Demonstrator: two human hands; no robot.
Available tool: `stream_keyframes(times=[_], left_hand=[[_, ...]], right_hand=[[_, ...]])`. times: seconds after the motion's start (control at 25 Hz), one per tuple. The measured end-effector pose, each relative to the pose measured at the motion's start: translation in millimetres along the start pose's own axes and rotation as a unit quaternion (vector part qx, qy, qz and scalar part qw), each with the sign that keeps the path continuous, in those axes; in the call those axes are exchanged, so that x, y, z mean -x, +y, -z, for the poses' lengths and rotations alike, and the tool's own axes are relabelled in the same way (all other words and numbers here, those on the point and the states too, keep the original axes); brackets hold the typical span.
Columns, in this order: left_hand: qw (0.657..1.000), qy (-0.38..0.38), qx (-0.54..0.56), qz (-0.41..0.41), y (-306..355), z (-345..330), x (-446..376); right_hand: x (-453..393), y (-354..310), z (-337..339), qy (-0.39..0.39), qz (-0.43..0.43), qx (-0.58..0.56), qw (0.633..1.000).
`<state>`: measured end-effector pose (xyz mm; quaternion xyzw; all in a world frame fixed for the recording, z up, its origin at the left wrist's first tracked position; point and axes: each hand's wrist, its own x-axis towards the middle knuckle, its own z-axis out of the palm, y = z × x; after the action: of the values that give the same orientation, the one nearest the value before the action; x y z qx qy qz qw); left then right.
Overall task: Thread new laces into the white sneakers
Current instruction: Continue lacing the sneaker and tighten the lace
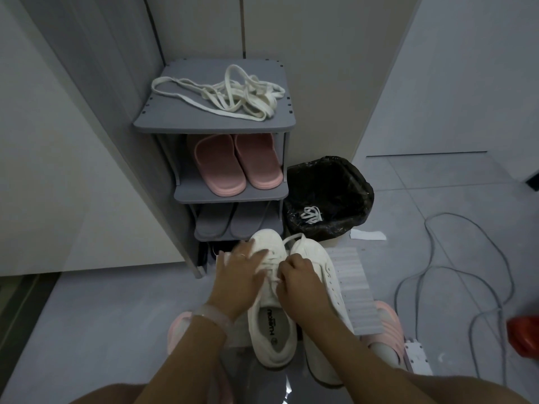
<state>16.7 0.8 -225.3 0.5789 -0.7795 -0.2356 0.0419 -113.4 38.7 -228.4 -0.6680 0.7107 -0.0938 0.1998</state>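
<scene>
Two white sneakers stand side by side on the floor, toes toward the rack. The left sneaker (269, 325) has a white lace (269, 262) across its eyelets, one loop reaching past the toe. My left hand (240, 272) lies over its left side with fingers spread and fairly straight. My right hand (294, 275) is curled at the lacing and pinches the lace. The right sneaker (323, 272) shows bare eyelets and is partly hidden by my right forearm. A tangle of cream laces (230, 93) lies on the top shelf of the grey shoe rack (175, 112).
Pink slippers (236, 164) and grey slippers (233, 220) fill the rack's lower shelves. A black-lined bin (329, 196) holding a white lace stands right of the rack. Ribbed white packing (353, 284) lies beside the right sneaker. A grey cable (455, 275) loops over the floor at right.
</scene>
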Motion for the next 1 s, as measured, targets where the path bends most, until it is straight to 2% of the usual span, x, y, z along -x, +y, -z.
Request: stream_keyframes(times=[0.08,0.24,0.36,0.44,0.56,0.76,0.84,0.88,0.96,1.0], left_hand=[[0.998,-0.063,0.0,0.008,8,-9,1],[0.997,0.004,0.002,0.079,5,-11,-1],[0.994,0.02,0.024,0.102,2,-7,-1],[0.994,0.025,0.038,0.096,2,-8,-3],[0.998,0.024,0.007,0.066,5,-13,-10],[0.996,0.044,-0.058,0.047,15,-24,-17],[0.998,0.04,-0.044,0.037,13,-25,-21],[0.998,0.035,-0.032,0.03,12,-24,-22],[1.0,0.012,0.01,0.026,10,-23,-21],[0.998,0.001,0.058,0.029,9,-22,-21]], right_hand=[[-3,0,0,-0.005,0.006,0.001,1.0],[-11,4,1,0.01,-0.069,-0.092,0.993],[-13,0,-2,-0.012,-0.061,-0.064,0.996],[-15,-9,-5,-0.018,-0.063,-0.005,0.998],[-21,-22,-11,0.04,-0.049,0.074,0.995],[-25,-21,-11,-0.007,-0.059,0.053,0.997],[-22,-22,-10,0.035,-0.058,0.023,0.997],[-21,-19,-11,0.06,-0.069,0.045,0.995],[-21,-18,-7,0.047,-0.085,0.044,0.994],[-21,-18,-2,0.012,-0.09,0.041,0.995]])
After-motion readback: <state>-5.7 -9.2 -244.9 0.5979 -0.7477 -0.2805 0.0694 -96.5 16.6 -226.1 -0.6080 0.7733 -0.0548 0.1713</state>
